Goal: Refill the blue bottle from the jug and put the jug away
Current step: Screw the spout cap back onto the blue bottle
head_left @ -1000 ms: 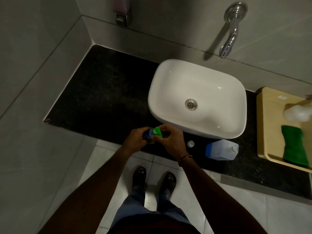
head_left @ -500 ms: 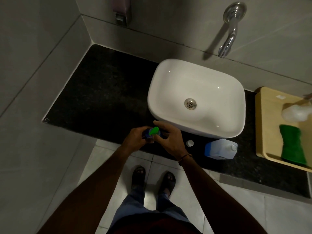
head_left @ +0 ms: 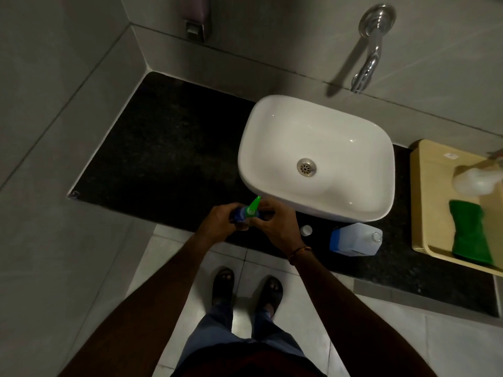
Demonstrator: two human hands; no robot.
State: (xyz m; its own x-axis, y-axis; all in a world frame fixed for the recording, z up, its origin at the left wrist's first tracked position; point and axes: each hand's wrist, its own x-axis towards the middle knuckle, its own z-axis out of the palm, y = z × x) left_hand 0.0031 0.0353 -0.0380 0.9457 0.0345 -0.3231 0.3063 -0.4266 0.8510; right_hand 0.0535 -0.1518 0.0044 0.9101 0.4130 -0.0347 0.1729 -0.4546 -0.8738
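A small blue bottle [head_left: 241, 214] with a green pointed cap [head_left: 253, 206] is held over the counter's front edge. My left hand [head_left: 217, 221] wraps its body. My right hand [head_left: 275, 223] has its fingers around the green cap at the bottle's top. To the right on the black counter [head_left: 168, 159] stands the translucent jug [head_left: 355, 240] with a blue label, its neck open. Its small white cap [head_left: 306, 230] lies on the counter between my right hand and the jug.
A white basin [head_left: 317, 156] sits behind my hands, with a wall tap [head_left: 370, 55] above it. A beige tray [head_left: 424, 197] at the right holds a green sponge [head_left: 469, 234] and a white bottle [head_left: 476, 180]. Walls close off the left; tiled floor below.
The green cap now stands more upright with its tip pointing up and away, as my right hand turned around it. Both hands stay in the same place.
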